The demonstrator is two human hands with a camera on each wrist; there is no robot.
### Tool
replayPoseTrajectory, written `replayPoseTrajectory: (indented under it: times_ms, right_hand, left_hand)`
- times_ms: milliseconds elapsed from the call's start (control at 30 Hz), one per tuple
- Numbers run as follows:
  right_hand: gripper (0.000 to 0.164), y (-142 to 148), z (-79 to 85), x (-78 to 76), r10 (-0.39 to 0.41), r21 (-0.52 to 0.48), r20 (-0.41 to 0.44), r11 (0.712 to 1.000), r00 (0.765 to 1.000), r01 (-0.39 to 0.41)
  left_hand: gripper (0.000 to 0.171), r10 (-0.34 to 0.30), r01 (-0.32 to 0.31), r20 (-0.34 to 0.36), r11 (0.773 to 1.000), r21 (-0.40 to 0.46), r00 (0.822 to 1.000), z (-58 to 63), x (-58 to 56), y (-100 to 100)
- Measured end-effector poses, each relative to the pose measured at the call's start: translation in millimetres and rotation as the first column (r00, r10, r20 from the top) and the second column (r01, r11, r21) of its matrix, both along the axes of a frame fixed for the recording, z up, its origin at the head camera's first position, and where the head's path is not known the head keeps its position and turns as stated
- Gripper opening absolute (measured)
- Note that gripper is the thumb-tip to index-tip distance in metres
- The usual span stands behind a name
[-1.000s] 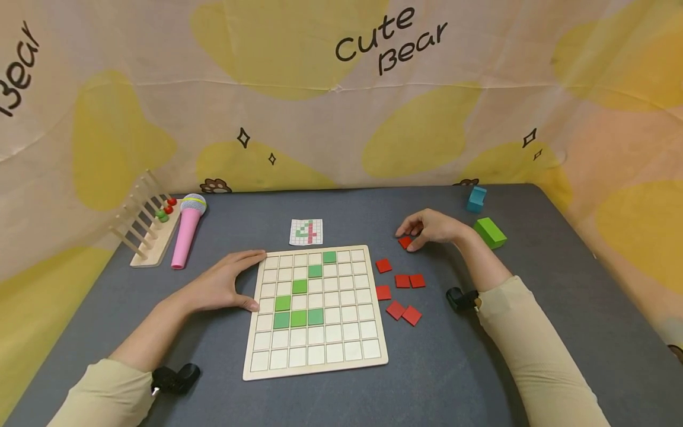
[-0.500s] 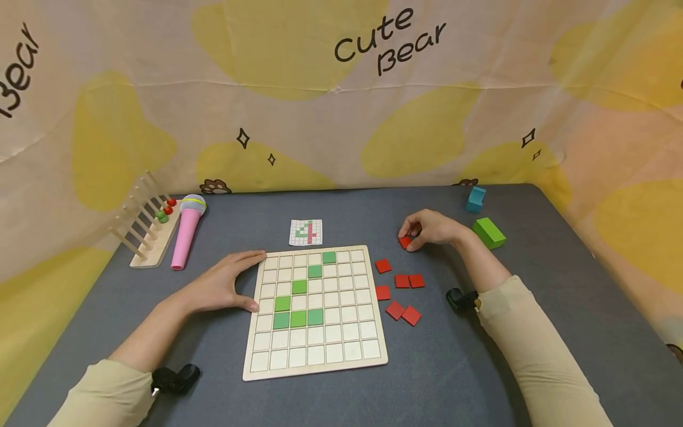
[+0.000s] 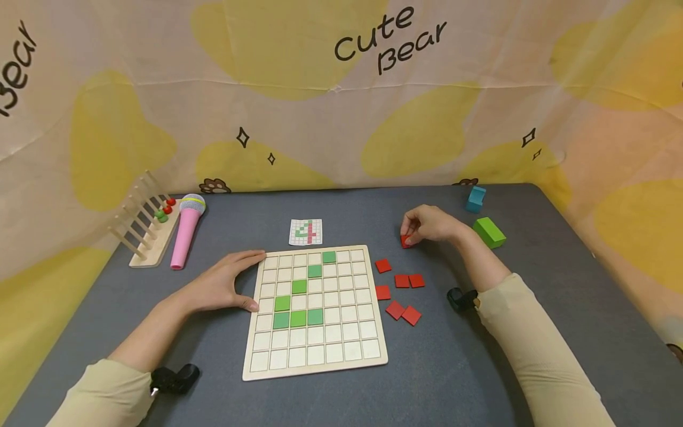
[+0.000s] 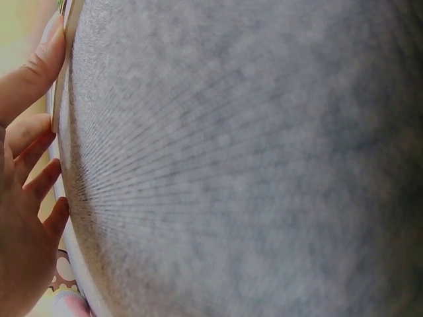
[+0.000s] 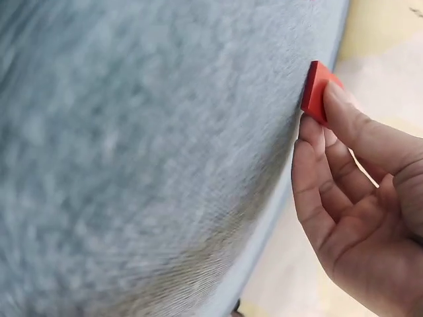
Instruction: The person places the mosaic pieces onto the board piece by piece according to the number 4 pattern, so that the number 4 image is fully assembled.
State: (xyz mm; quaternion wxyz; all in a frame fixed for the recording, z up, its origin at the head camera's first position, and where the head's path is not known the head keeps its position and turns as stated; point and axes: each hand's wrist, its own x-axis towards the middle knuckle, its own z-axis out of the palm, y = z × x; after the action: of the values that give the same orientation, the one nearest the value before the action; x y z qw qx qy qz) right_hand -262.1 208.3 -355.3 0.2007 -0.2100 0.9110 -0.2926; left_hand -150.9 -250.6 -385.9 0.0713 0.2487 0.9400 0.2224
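Note:
Thumb and fingers of my right hand (image 3: 431,224) pinch a red square tile (image 5: 320,92), seen tilted up in the right wrist view. In the head view that tile lies right of the board's far corner. My left hand (image 3: 226,281) is spread along the left edge of the wooden grid board (image 3: 316,372), thumb and fingertips touching its rim. Several green tiles (image 3: 299,287) sit in the board's cells, in a slanting line with a short row below. More red tiles (image 3: 402,281) lie loose on the table to the right of the board.
A small pattern card (image 3: 306,232) lies behind the board. At the left stand a pink toy microphone (image 3: 187,234) and a peg rack (image 3: 155,243) with red and green beads. A green block (image 3: 489,232) and a blue block (image 3: 476,199) are beyond the right forearm.
My right thumb and fingers have closed on the red tile, which is now tipped up, and the hand has risen slightly. The left hand and the board have stayed put.

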Motion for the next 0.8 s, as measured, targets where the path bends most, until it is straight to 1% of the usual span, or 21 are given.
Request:
replayPoseTrajectory:
  times_ms: [167, 333, 567, 700, 800]
  right_hand:
    - [0.013, -12.4, 7.4, 4.6, 0.018, -0.003, -0.041, 1.000, 0.999, -0.018]
    - [0.016, -31.9, 15.1, 10.3, 0.044, -0.048, -0.069, 0.998, 0.997, -0.047]
    - [0.019, -60.5, 23.9, 20.7, 0.109, -0.091, -0.097, 0.989, 0.989, -0.117]
    - [0.019, -76.4, 26.8, 24.8, 0.139, -0.111, -0.107, 0.982, 0.985, -0.151]
    - [0.018, -87.8, 27.6, 26.6, 0.151, -0.133, -0.089, 0.978, 0.985, -0.162]
  left_hand:
    - [0.103, 0.005, -0.005, 0.004, 1.000, -0.001, 1.000, 0.3, 0.2, -0.3]
    - [0.104, 0.012, -0.012, 0.018, 1.000, -0.004, 1.000, -0.2, -0.2, -0.1]
    - [0.104, 0.008, -0.008, 0.017, 1.000, 0.002, 1.000, -1.2, -0.3, -0.6]
    - [0.105, 0.011, -0.011, 0.019, 1.000, -0.002, 1.000, -1.2, -0.6, -1.0]
    - [0.105, 0.012, -0.012, 0.021, 1.000, -0.004, 1.000, -0.9, -0.8, -0.9]
